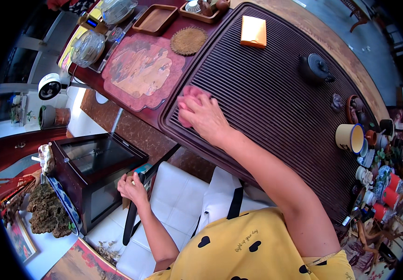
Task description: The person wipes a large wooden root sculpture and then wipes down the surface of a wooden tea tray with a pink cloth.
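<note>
My right hand (203, 116) presses a crumpled pink cloth (204, 96) against the near left corner of a large dark ribbed tea tray (266, 100). Its fingers are bent over the cloth and hide part of it. Lower left, my left hand (134, 187) is held with curled fingers beside the black armrest (129, 219) of a white chair (175, 191). Whether anything lies in those fingers is hidden. On the tray stand a shiny gold box (253, 31) and a dark teapot (315, 68).
Left of the tray lie a patterned reddish mat (140, 70) and a round woven mat (189, 40). Glass pots (88, 48) and a wooden tray (154, 19) stand beyond. A cream mug (350, 138) and crowded ornaments line the right side. A dark glass-topped cabinet (98, 154) is at left.
</note>
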`<state>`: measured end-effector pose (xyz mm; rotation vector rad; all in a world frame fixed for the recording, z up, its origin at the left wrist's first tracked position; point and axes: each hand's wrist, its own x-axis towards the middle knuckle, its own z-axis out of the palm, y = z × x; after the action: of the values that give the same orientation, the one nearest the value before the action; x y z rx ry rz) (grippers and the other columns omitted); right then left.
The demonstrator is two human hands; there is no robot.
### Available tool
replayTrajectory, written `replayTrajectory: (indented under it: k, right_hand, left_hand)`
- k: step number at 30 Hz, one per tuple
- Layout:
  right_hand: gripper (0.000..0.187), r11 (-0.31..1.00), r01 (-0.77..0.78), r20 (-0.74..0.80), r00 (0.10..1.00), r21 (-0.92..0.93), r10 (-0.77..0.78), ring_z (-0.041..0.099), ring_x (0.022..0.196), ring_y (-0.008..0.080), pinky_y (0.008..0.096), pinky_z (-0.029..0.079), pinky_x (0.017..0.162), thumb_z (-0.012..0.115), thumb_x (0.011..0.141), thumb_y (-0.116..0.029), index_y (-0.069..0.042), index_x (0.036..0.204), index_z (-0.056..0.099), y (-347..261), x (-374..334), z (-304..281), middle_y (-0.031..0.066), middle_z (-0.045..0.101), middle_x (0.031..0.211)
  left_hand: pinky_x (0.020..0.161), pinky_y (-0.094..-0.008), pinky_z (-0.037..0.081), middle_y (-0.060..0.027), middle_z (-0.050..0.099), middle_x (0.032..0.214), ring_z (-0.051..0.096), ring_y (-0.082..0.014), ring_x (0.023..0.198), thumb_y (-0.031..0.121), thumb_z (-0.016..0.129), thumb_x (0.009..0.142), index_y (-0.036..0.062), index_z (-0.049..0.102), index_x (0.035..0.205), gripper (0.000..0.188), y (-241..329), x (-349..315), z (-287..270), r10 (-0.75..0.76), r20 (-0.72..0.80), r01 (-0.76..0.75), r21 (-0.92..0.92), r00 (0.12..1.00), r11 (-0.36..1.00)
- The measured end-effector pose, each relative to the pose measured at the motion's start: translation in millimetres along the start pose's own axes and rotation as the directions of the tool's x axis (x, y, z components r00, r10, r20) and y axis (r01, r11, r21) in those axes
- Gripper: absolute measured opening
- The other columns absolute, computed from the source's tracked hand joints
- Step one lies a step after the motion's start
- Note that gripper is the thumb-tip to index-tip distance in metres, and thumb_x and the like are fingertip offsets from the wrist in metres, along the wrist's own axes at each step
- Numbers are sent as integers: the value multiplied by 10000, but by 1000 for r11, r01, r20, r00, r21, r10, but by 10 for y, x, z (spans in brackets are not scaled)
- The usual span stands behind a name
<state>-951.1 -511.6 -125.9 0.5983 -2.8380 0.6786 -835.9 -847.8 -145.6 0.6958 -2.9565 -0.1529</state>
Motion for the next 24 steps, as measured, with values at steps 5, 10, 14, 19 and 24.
replayTrajectory:
  k: [5,10,14,19,24]
  right_hand:
    - [297,1000,11,51,999,-29,-10,535,1111,329,462,439,885,595,815,-105,-122,1110,611,207,-1247,-665,61,535,1341]
    - [272,946,-303,39,950,-120,309,499,1155,343,452,427,960,658,778,-55,-91,1047,649,157,-2862,-1269,88,556,1346]
    - [333,773,-630,-111,776,-78,621,501,1131,341,449,412,974,661,750,27,-89,1062,657,-106,-3420,-1396,99,561,1298]
    - [329,734,-679,-250,709,10,659,535,1093,335,454,408,975,643,787,27,-86,1096,656,-50,-3358,-1246,108,619,1218]
    - [220,962,-157,-473,846,222,247,620,979,283,415,495,821,697,748,-99,-77,963,652,-14,-2234,-1029,78,643,1173]
  left_hand:
    - [1021,-511,341,-205,492,1332,436,-407,1250,12,682,755,87,651,952,213,537,275,36,257,-303,-316,-165,918,934]
    - [1072,-480,293,-120,551,1310,421,-373,1298,66,727,735,84,675,827,108,1636,192,-138,606,-309,-680,-339,733,650]
    - [1102,-501,263,-130,529,1326,394,-380,1325,-3,712,699,118,695,884,221,2170,-109,-79,683,-243,-702,-462,688,542]
    - [1089,-505,290,-150,534,1298,426,-382,1288,47,651,774,100,687,946,184,2319,-216,227,748,-266,-782,-367,608,504]
    - [984,-482,403,-184,615,1152,551,-366,1111,70,622,756,57,686,914,171,2436,-175,192,806,-293,-853,-272,514,445]
